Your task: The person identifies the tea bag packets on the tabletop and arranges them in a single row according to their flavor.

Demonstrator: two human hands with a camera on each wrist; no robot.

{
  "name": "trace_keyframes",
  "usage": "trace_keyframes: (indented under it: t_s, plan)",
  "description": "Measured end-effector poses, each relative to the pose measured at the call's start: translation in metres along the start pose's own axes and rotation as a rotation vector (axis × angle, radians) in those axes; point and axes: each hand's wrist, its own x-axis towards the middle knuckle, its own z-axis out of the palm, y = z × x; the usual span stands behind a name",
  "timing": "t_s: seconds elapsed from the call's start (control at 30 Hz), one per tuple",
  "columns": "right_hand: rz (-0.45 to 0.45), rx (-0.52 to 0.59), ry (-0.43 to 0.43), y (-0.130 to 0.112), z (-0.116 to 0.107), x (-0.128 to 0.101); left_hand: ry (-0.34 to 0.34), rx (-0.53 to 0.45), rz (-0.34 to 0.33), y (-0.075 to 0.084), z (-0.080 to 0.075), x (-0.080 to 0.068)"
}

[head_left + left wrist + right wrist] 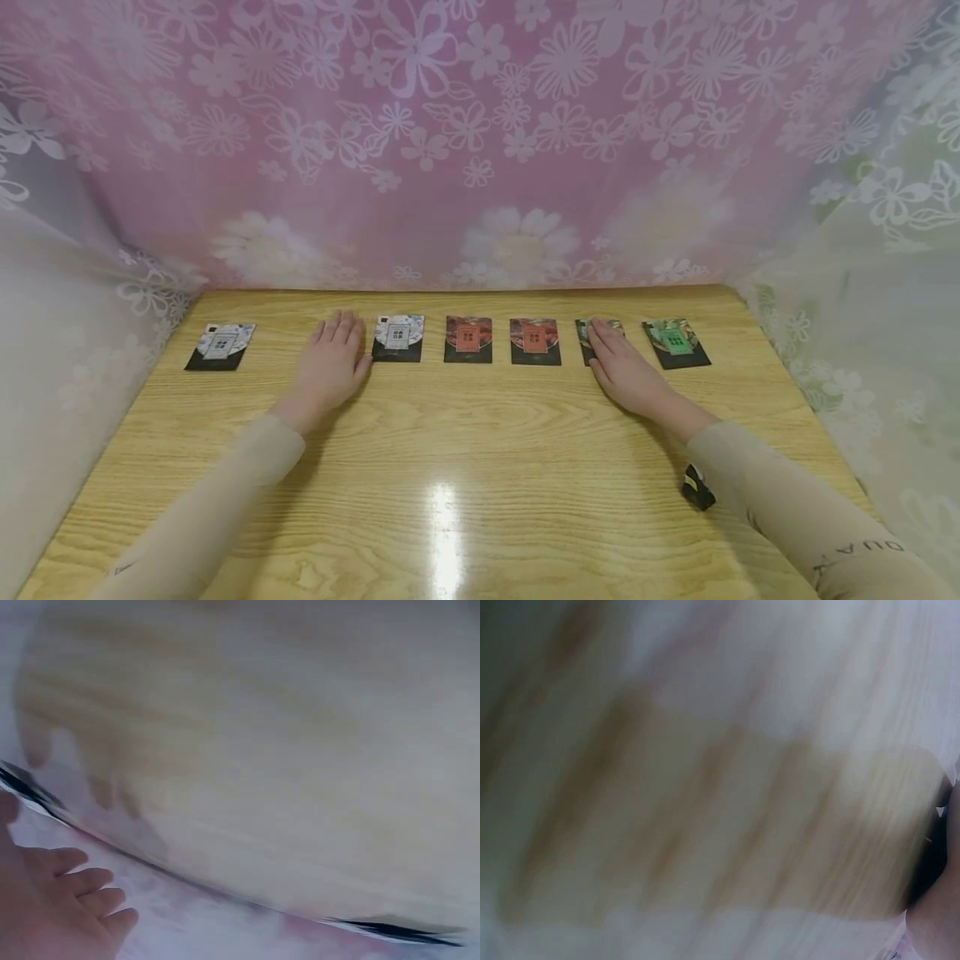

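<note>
Six cards lie in a row along the far side of the bench (480, 467). The right hand (626, 371) rests flat, fingers straight, on the fifth card (584, 337). The left hand (330, 362) lies flat, fingers straight, in the gap between the first card (220, 345) and second card (398, 337). A floral curtain (480, 142) backs the bench. A small black object (697, 487) lies near the right sleeve.

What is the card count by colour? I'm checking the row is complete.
Grey-white cards: 2
Orange-red cards: 2
Green cards: 2, one partly under the right hand
Total: 6
</note>
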Motion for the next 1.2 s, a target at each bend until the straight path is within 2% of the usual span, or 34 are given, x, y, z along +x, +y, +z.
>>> trace_keyframes:
  t_s: [0.2, 0.43, 0.6, 0.9, 1.1, 1.2]
  plan:
    - [0.004, -0.001, 0.001, 0.001, -0.001, 0.001, 0.038, -0.049, -0.041, -0.037, 0.001, -0.019]
    - [0.017, 0.000, -0.016, 0.000, -0.002, 0.000, -0.010, -0.041, -0.145, -0.071, -0.004, -0.038]
    - [0.021, -0.003, -0.024, 0.001, -0.002, 0.000, 0.004, -0.069, -0.185, -0.093, -0.004, -0.048]
    - [0.014, 0.003, -0.025, 0.002, 0.000, 0.000, 0.036, -0.092, -0.242, -0.125, 0.000, -0.058]
    - [0.002, -0.001, -0.008, 0.002, 0.000, 0.000, 0.085, -0.083, -0.244, -0.140, 0.002, -0.063]
    - [-0.003, 0.002, 0.001, 0.003, 0.001, 0.000, 0.082, -0.086, -0.244, -0.145, 0.003, -0.065]
